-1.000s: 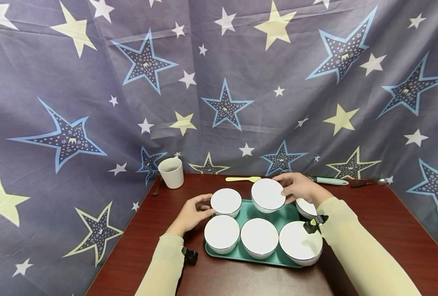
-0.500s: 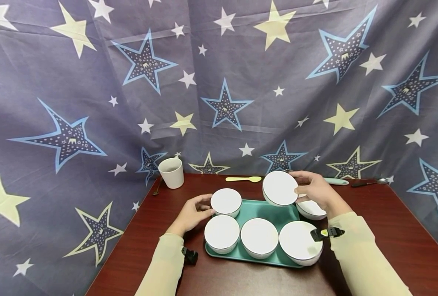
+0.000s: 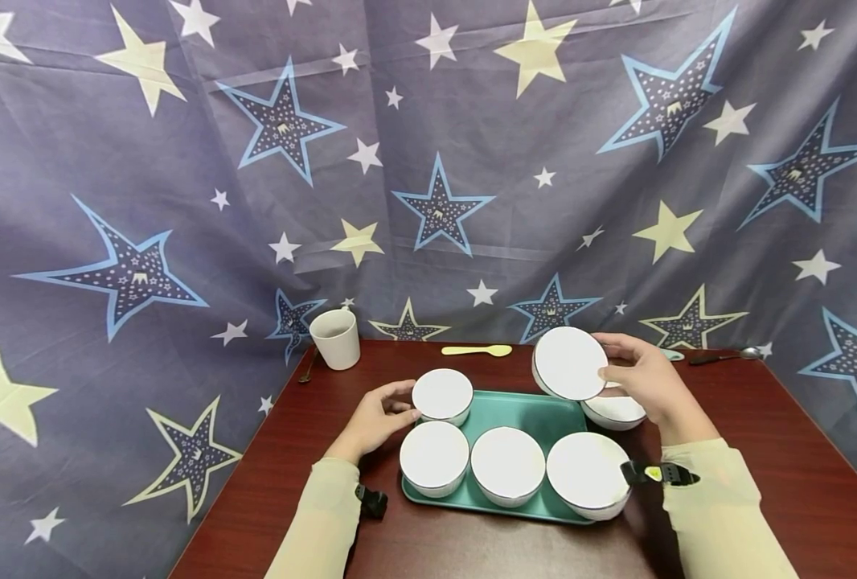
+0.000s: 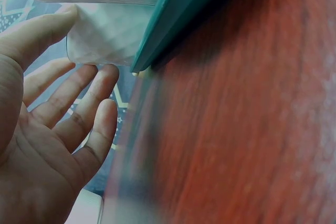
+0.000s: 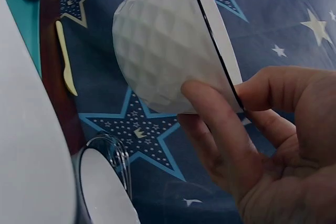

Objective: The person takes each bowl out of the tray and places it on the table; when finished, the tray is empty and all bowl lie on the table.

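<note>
In the head view, my right hand grips the rim side of a white bowl, tilted above the back right of the green tray. The right wrist view shows its dimpled outside and dark rim, with fingers against the wall. My left hand holds the side of the back-left bowl on the tray, thumb and fingertips on opposite sides of it in the left wrist view. Three more white bowls line the tray's front: left, middle, right.
Another white bowl stands off the tray's right end, partly hidden by my right hand and the held bowl. Along the back lie a yellow spoon and a dark-handled spoon. A white mug stands back left. A wire whisk is partly hidden.
My right hand has carried its bowl right and slightly back, from over the tray's middle to its back right corner. My left hand has stayed at the back-left bowl.
</note>
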